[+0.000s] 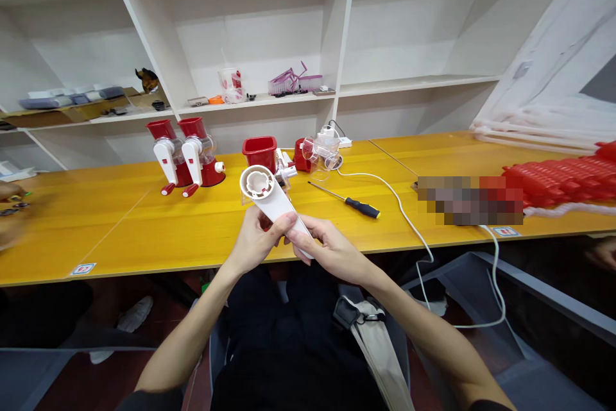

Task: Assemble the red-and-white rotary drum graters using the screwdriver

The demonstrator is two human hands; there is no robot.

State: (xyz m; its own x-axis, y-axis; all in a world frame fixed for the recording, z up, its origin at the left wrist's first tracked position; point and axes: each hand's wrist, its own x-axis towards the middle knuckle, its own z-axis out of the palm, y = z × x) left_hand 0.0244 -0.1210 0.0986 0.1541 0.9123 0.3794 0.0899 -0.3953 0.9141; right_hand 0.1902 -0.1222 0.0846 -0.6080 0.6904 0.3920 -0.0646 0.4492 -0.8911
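Above the table's front edge, both my hands grip a white plastic crank arm (278, 201), its round socket end tilted up toward the far left. My left hand (256, 236) is closed around the middle of it, thumb on top. At the lower end, my right hand (325, 242) pinches the crank arm between thumb and fingers. Just behind stands a red hopper (260, 153) with white and clear parts beside it. A screwdriver (362, 206) with a black and yellow handle lies to the right.
Two red-and-white rotary graters (202, 161) stand at the back left. A red base (302, 155) and clear plastic parts (320, 153) sit behind the screwdriver. A white cable (380, 178) runs over the front edge. Red plastic pieces (563, 174) are stacked at right; another person's hand (12, 193) shows far left.
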